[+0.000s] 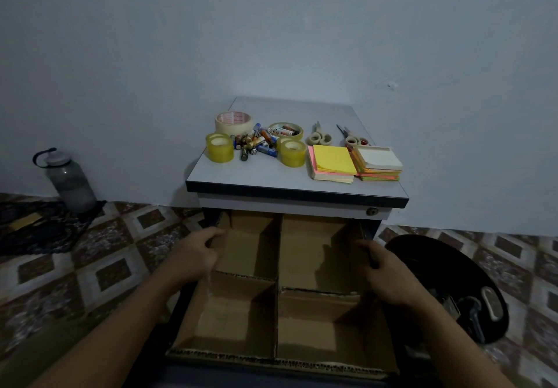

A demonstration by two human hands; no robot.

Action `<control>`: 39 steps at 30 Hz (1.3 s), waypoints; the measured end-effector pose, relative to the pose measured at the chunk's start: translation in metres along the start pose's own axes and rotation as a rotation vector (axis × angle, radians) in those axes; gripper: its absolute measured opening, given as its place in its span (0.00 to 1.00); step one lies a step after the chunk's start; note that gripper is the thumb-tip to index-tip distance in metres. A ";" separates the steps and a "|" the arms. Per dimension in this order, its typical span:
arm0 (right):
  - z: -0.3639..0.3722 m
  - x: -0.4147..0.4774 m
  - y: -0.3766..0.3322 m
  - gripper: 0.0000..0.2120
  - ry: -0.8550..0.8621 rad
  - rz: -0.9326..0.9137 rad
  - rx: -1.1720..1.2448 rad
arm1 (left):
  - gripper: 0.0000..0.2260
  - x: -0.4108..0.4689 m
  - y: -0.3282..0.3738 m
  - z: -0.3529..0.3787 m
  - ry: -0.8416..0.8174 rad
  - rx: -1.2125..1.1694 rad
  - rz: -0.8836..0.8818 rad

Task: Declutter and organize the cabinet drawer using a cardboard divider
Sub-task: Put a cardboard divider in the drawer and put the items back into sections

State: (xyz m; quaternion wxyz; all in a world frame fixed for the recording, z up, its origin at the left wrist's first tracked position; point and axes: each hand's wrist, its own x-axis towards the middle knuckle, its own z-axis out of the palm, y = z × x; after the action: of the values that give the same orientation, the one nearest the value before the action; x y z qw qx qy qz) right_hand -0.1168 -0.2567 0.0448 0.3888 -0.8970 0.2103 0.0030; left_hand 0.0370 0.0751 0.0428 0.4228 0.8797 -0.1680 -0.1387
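Presently lodged in the open drawer of the cabinet: cardboard divider, corrugated, cross-partitioned into four compartments, all four bare.

Left hand: curled over the top of the left outer wall, beside the back-left compartment, gripping it. Right hand: fingers wrapped over the upper edge of the right outer wall, likewise gripping. Not discernible whether the drawer side is caught in the same grasp.

Handling, by judgement: light. Stiff along the walls, yet prone to bow, crease or rack out of square under an uneven push. Raw cut edges rough, not slippery. Best taken by the two opposite outer walls at once, close to the joints of the cross partition. Not to be lifted by the thin centre partition alone. Likely to bind against the drawer sides if pressed down one side first, so better seated level.

Awaiting sorting on the cabinet top, well apart from the divider: tape rolls; batteries, loose in a heap; scissors, two pairs; sticky notes, two stacks.
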 end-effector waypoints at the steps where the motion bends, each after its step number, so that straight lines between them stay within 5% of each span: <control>1: 0.001 0.002 0.000 0.27 0.016 -0.008 0.023 | 0.15 0.002 0.002 0.000 -0.015 -0.015 -0.005; 16: 0.006 -0.007 0.003 0.31 -0.015 0.012 0.019 | 0.30 -0.018 -0.002 0.003 -0.046 -0.031 -0.057; 27: -0.010 -0.024 -0.023 0.27 0.024 -0.035 -0.186 | 0.18 -0.040 0.024 -0.016 0.101 0.051 0.026; 34: -0.040 -0.030 -0.099 0.21 0.215 -0.336 -0.142 | 0.12 -0.030 0.080 -0.068 0.393 0.088 0.299; 39: -0.055 0.009 -0.152 0.18 0.294 -0.487 -0.112 | 0.12 0.011 0.110 -0.092 0.384 0.106 0.328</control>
State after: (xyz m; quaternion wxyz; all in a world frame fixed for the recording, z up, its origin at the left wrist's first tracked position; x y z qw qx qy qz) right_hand -0.0594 -0.2055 0.1875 0.2933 -0.9319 0.0425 -0.2090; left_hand 0.0625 0.0705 0.1839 0.4168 0.8720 -0.2320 0.1102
